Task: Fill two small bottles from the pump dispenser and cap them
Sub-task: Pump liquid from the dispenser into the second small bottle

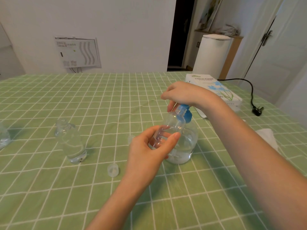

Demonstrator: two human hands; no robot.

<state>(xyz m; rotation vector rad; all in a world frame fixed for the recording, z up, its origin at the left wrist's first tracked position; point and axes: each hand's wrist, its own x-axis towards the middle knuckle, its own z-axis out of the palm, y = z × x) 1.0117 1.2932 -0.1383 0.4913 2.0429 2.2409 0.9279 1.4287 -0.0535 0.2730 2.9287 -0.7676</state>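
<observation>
My left hand (149, 151) grips a small clear bottle (172, 125) and holds it tilted, its open threaded neck right under the blue pump head (186, 112) of the clear dispenser (184, 146). My right hand (182, 93) rests on top of the pump head, fingers curled over it. A second small clear bottle (71, 140) stands uncapped at the left, partly filled with clear liquid. One clear cap (113, 170) lies on the cloth in front of my left hand. Another cap (130, 138) peeks out behind that hand.
A green checked cloth (49, 188) covers the table. A tissue-paper pack (214, 90) lies at the back right, with a black cable and plug (257, 110) beside it. A white folded tissue (267, 135) lies at the right. Another clear container (3, 136) shows at the left edge.
</observation>
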